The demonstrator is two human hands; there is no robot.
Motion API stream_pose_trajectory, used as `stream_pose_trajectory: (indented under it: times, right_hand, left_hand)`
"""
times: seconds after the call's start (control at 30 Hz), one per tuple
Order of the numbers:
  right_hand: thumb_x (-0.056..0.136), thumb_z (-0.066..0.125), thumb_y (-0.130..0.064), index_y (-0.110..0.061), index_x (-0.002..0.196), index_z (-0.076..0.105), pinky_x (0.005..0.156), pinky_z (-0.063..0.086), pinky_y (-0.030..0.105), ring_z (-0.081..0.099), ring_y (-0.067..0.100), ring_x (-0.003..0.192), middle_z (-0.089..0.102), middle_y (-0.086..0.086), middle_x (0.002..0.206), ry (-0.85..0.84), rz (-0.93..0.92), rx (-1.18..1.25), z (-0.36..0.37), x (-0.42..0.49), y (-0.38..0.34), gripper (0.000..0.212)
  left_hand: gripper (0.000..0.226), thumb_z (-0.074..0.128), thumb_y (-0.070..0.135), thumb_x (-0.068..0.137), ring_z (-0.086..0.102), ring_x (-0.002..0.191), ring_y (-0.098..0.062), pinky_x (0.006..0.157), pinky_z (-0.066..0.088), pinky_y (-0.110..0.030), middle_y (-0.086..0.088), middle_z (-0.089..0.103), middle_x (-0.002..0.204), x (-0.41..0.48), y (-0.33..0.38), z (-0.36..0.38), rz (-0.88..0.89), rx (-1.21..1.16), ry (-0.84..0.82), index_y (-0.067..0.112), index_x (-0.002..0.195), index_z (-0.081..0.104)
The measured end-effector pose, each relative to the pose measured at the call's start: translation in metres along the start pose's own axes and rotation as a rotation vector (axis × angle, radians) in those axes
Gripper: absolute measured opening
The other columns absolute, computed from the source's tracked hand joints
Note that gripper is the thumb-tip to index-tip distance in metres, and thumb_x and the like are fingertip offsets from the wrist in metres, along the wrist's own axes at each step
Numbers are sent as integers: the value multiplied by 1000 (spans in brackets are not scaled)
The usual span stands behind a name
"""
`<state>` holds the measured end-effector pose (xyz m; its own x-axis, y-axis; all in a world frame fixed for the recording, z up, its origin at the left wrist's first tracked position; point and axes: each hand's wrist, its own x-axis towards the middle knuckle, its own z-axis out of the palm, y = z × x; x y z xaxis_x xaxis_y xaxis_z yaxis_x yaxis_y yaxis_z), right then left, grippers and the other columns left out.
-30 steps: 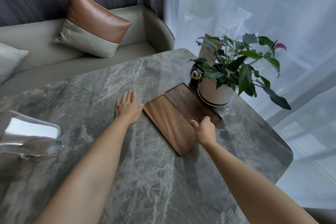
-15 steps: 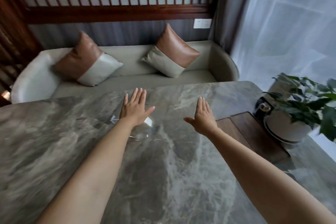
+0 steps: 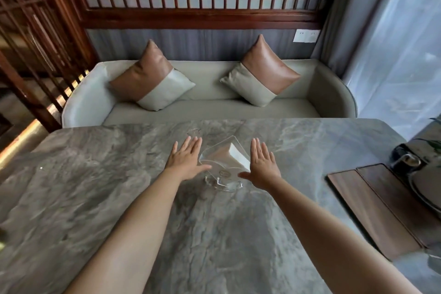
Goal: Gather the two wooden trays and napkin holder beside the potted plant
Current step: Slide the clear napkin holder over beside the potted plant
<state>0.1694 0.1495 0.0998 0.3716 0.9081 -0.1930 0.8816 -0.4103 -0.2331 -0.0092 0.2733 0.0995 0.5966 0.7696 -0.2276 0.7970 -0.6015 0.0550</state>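
Observation:
A clear glass napkin holder (image 3: 223, 162) with white napkins stands at the middle of the grey marble table (image 3: 95, 186). My left hand (image 3: 186, 159) is flat and open just left of it, and my right hand (image 3: 261, 163) is open just right of it. Whether either hand touches the holder I cannot tell. Two wooden trays lie side by side at the right edge: the lighter one (image 3: 367, 212) nearer me, the darker one (image 3: 396, 198) against the white plant pot (image 3: 427, 191). Only a few leaves (image 3: 435, 142) of the plant show.
A small dark jar (image 3: 405, 159) stands behind the trays next to the pot. Beyond the table's far edge is a grey sofa (image 3: 214, 107) with two brown-and-grey cushions. A wooden lattice screen fills the left, a sheer curtain the right.
My view swung left from the trays and plant. Both hands left the trays and moved to either side of the napkin holder, which now sits between them.

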Motion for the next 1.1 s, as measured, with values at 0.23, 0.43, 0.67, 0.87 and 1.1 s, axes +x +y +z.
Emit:
stream_pose_trajectory:
  times: [0.23, 0.43, 0.67, 0.87, 1.1]
  right_hand:
    - [87, 57, -42, -5, 147, -19, 121, 0, 41, -15, 27, 147, -15, 8, 160, -30, 125, 82, 28, 11, -1, 104]
    - [89, 58, -36, -11, 150, -12, 121, 8, 40, 0, 28, 149, 8, 7, 161, -15, 162, 169, 36, 16, -6, 97]
    - [87, 63, -24, -15, 148, 21, 100, 42, 38, 44, 28, 130, 40, 11, 147, 93, 199, 386, 39, 2, -14, 74]
    - [83, 69, -23, -14, 145, 26, 99, 42, 38, 46, 28, 127, 45, 13, 141, 73, 185, 388, 39, -21, -9, 76]
    - [81, 69, -31, -17, 143, 28, 93, 47, 42, 48, 28, 125, 48, 9, 139, 126, 229, 339, 17, -55, 25, 76]
  left_hand:
    - [98, 49, 56, 87, -10, 149, -19, 120, -4, -45, -1, -9, 161, 27, 6, 11, 87, -14, -69, 16, 150, -14]
    - [94, 55, 38, 91, 18, 147, -27, 118, 16, -46, -2, -6, 162, 39, 20, 17, 98, -155, -172, 21, 149, -17]
    - [78, 66, 23, 85, 49, 125, -35, 96, 42, -44, -10, 34, 148, 34, 25, 21, 93, -211, -54, 22, 146, 18]
    - [63, 75, 30, 76, 58, 111, -32, 84, 45, -39, -8, 52, 130, 16, 28, 19, 77, -212, -60, 22, 126, 37]
    - [64, 76, 36, 74, 57, 110, -30, 81, 43, -35, -5, 53, 129, -2, 71, -2, 138, -193, -37, 24, 125, 39]
